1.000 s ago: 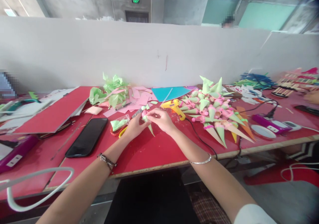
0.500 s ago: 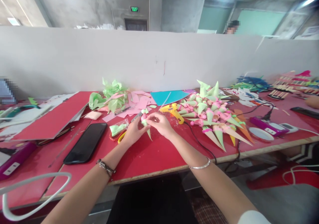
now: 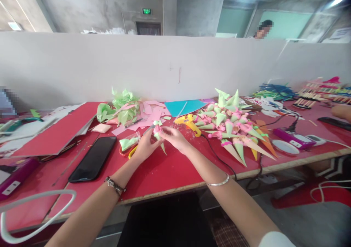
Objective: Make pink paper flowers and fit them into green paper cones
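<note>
A small craft ice cream cone [image 3: 157, 131], with a pointed pale green paper cone, a pink top and a light green ball on it, is upright between my hands above the red table. My left hand [image 3: 148, 144] is closed around it from the left, thumb across its front. From the right, the bent fingers of my right hand [image 3: 174, 138] pinch its side; their tips are partly hidden. Just beyond the right hand lies a yellow glue gun [image 3: 189, 122]. Near the left hand are yellow-handled scissors [image 3: 132, 152] and a small clear bag with green material [image 3: 128, 142].
Many similar cones [image 3: 233, 124] are piled to the right. Pink paper pieces [image 3: 149, 111], green crumpled paper [image 3: 123, 100] and a blue sheet [image 3: 181, 108] lie at the back. A black phone [image 3: 93, 159] lies left; purple power strips [image 3: 294, 139] sit at both sides.
My right fingers have shifted slightly at the cone, so more of its pink top shows. The left hand keeps its hold. The view has moved a little.
</note>
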The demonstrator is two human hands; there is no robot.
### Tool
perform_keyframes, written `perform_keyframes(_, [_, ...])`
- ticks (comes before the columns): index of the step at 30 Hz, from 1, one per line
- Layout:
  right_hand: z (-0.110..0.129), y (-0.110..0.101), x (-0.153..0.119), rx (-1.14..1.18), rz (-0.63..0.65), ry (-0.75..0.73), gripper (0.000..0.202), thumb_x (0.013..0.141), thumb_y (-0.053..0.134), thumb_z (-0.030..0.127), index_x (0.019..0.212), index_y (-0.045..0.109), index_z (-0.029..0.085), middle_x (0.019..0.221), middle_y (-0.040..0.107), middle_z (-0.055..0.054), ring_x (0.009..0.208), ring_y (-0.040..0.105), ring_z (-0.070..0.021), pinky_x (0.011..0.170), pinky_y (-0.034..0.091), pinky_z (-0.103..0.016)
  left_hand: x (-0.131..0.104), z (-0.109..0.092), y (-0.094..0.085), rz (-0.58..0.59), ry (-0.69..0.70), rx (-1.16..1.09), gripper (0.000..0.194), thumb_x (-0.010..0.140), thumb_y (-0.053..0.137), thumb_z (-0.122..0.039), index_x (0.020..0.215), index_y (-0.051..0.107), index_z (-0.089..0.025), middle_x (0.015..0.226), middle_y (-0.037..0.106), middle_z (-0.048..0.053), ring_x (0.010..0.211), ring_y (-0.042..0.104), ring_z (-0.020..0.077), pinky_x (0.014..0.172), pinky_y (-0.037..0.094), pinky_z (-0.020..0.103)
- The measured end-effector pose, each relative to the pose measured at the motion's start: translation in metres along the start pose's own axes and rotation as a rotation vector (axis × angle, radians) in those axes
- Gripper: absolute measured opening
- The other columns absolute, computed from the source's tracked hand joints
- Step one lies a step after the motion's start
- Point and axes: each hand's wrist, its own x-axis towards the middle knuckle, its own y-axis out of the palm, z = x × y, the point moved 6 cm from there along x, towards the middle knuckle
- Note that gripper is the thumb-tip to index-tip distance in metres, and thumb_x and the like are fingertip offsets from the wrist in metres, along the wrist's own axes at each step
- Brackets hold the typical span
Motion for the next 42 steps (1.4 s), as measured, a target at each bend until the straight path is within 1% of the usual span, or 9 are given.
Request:
perform_keyframes(9, [0.003,-0.001,0.001,0.044,-0.038,-0.049,0.035,0.069,0.062,0.036,0.1,0.06,0.02,0.102,0.063,-0.006,0.095,0.057,-0.0188,0.08,0.045,-0.031,0.0,-0.006,-0.001,-0.003,0.016,0.024,0.046,0.075,0.053,-0.036,0.114,0.042,-0.015,0.086,0.056,0.003,0.062,0.05,0.0104,0.058,0.043,0.023])
perform_keyframes(15, [0.007,-0.004,0.002,0.115,-0.097,-0.09,0.032,0.069,0.062,0.036,0.097,0.06,0.02,0.1,0.063,-0.005,0.092,0.058,-0.0173,0.08,0.045,-0.03,-0.002,-0.002,0.003,-0.001,-0.028,-0.082,0.062,0.073,0.055,-0.04,0.123,0.028,-0.015,0.084,0.056,0.003,0.063,0.054,0.0111,0.056,0.043,0.023])
perform_keyframes(17, [0.007,-0.005,0.002,0.123,-0.12,-0.1,0.03,0.068,0.063,0.035,0.094,0.06,0.02,0.097,0.063,-0.005,0.09,0.058,-0.0165,0.08,0.044,-0.03,-0.002,-0.002,0.004,0.027,-0.046,-0.057,0.055,0.073,0.054,-0.041,0.118,0.037,-0.015,0.082,0.057,0.003,0.062,0.054,0.0114,0.055,0.042,0.023])
perform_keyframes(19, [0.007,-0.006,0.002,0.124,-0.132,-0.103,0.029,0.067,0.064,0.033,0.092,0.06,0.02,0.095,0.062,-0.004,0.088,0.057,-0.0158,0.08,0.044,-0.03,-0.002,-0.003,0.005,0.057,-0.061,-0.006,0.041,0.074,0.053,-0.042,0.104,0.05,-0.014,0.075,0.059,0.002,0.06,0.053,0.0117,0.055,0.041,0.023])
perform_keyframes(22, [0.006,-0.006,0.002,0.126,-0.135,-0.093,0.029,0.065,0.065,0.031,0.091,0.061,0.02,0.091,0.062,-0.003,0.085,0.056,-0.0153,0.079,0.043,-0.03,-0.002,-0.005,0.005,0.092,-0.052,0.034,0.031,0.075,0.051,-0.04,0.09,0.057,-0.014,0.067,0.059,0.0,0.057,0.051,0.0115,0.055,0.04,0.023])
perform_keyframes(27, [0.005,-0.005,0.001,0.119,-0.114,-0.036,0.028,0.063,0.065,0.033,0.087,0.063,0.018,0.088,0.061,-0.003,0.083,0.055,-0.016,0.074,0.042,-0.029,-0.001,-0.002,0.006,0.111,-0.055,-0.025,0.032,0.075,0.052,-0.04,0.092,0.057,-0.012,0.07,0.059,0.001,0.059,0.05,0.0117,0.056,0.039,0.022])
perform_keyframes(32, [0.009,-0.003,0.002,0.227,-0.043,-0.078,0.023,0.069,0.06,0.035,0.086,0.063,0.019,0.082,0.06,-0.001,0.08,0.054,-0.0141,0.076,0.039,-0.027,-0.001,-0.005,0.009,0.175,-0.019,-0.168,0.035,0.077,0.048,-0.041,0.093,0.057,-0.011,0.077,0.06,0.002,0.067,0.052,0.0131,0.061,0.041,0.023])
perform_keyframes(38, [0.008,-0.003,0.003,0.327,-0.049,-0.052,0.022,0.068,0.061,0.038,0.081,0.062,0.02,0.076,0.058,0.001,0.07,0.052,-0.0121,0.067,0.039,-0.025,-0.004,-0.011,0.011,0.27,-0.025,-0.155,0.033,0.076,0.049,-0.041,0.065,0.058,-0.012,0.058,0.057,-0.002,0.056,0.049,0.0104,0.057,0.039,0.02])
perform_keyframes(42, [0.009,0.0,0.003,0.334,-0.009,-0.047,0.024,0.068,0.061,0.04,0.082,0.062,0.021,0.076,0.058,0.001,0.071,0.052,-0.0124,0.066,0.04,-0.025,-0.005,-0.009,0.011,0.281,-0.048,-0.153,0.034,0.076,0.048,-0.042,0.062,0.058,-0.013,0.056,0.058,-0.001,0.054,0.05,0.0104,0.055,0.038,0.02])
